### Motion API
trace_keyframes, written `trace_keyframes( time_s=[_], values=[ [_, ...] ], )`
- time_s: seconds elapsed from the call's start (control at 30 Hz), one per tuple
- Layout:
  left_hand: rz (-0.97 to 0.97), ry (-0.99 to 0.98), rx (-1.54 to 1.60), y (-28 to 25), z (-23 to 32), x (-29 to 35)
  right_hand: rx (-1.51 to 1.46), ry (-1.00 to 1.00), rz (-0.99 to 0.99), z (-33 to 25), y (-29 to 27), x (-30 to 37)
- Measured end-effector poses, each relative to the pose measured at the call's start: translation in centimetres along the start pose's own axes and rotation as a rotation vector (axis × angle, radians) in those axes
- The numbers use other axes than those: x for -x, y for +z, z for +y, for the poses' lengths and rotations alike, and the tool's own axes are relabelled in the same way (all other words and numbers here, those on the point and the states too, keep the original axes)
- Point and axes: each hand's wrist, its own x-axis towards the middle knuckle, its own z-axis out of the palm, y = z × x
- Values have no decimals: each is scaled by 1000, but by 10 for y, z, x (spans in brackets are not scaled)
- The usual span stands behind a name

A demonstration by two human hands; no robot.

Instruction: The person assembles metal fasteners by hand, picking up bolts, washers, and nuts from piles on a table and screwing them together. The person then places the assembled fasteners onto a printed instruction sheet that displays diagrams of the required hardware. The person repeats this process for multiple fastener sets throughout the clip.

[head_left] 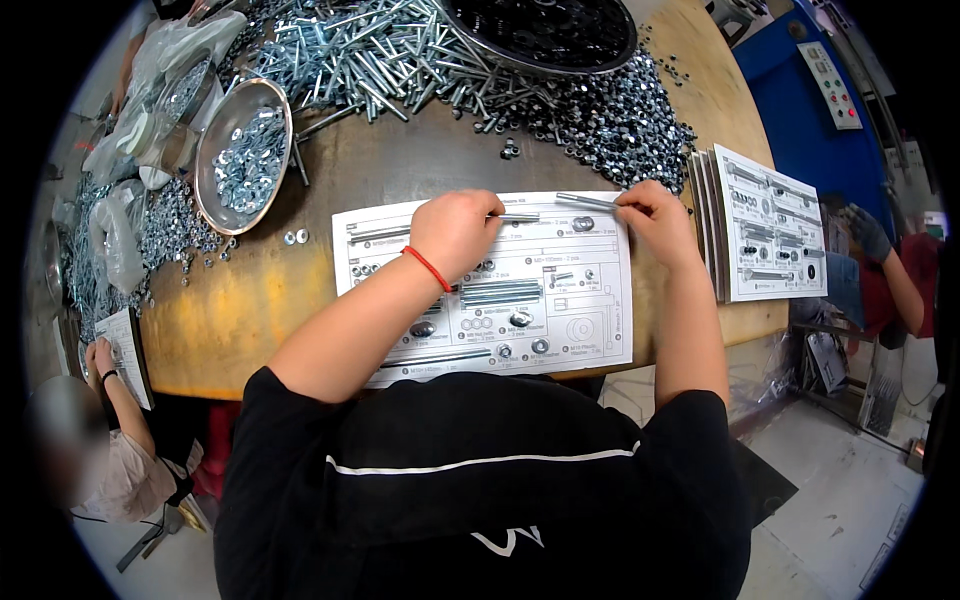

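A printed white sheet [590, 345] with part drawings lies before me at the table's edge. Short metal rods, nuts and washers rest on its outlines. My left hand [455, 237], with a red cord at the wrist, is over the upper middle of the sheet; its closed fingertips are at the end of a silvery metal rod [520, 217]. At the sheet's upper right corner my right hand [655, 222] pinches another metal rod [585, 201], which points left. Several longer rods [500, 293] lie side by side in the sheet's middle. Whether the rods are threaded is too small to tell.
Beyond the sheet are a heap of bolts [370, 55], a pile of nuts [630, 125] and a dark bowl [610, 50]. A metal bowl of washers [245, 165] stands left. Stacked printed boards [770, 235] are at right. Other people work at both sides.
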Motion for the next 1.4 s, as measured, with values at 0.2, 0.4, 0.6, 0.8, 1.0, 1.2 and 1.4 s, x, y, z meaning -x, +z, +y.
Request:
trace_keyframes(
  time_s=[0.2, 0.4, 0.6, 0.8, 1.0, 1.2, 1.4],
  values=[
    [75, 60, -181, 9, -3, -2, 68, -134, 23, 9, 14, 8],
    [95, 51, -205, 11, -4, 1, 174, -125, 5, -2, 21, 5],
    [121, 104, -190, 13, -9, 0, 199, -124, -3, -4, 19, 5],
    [120, 116, -94, 15, -20, 3, 253, -33, -39, -29, 17, 1],
    [292, 126, -99, -39, -53, -25, 218, -191, 9, -69, 42, -42],
    [307, 149, -534, -61, -146, -96, 640, -487, 53, -135, 159, -139],
    [259, 331, -678, -72, -144, -102, 903, -436, -101, -147, 195, -180]
  ],
)
